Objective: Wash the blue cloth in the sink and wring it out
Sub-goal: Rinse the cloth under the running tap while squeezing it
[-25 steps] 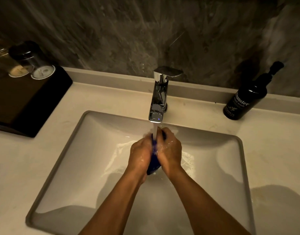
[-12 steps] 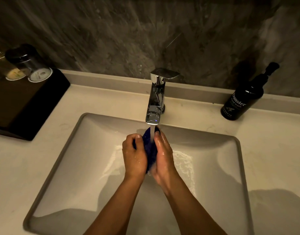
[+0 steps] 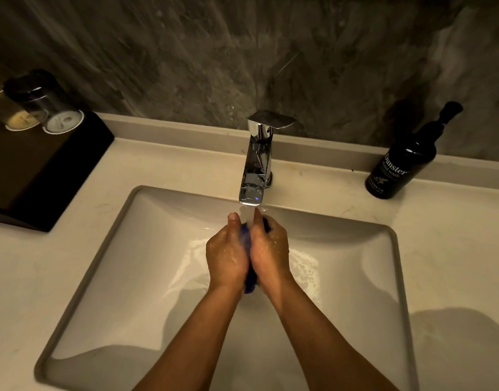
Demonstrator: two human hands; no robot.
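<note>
- A dark hand wash bottle [image 3: 401, 165] with a pump top stands on the counter [image 3: 454, 249], back right.
- A black tray [image 3: 59, 176] sits back left, carrying two upturned glasses [image 3: 49, 108].
- Dark marbled wall [image 3: 186, 52] behind.

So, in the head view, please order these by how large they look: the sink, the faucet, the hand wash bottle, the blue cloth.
1. sink
2. faucet and hand wash bottle: they look alike, so no ranking
3. blue cloth, mostly hidden between the hands, so its true size is unsure
</note>
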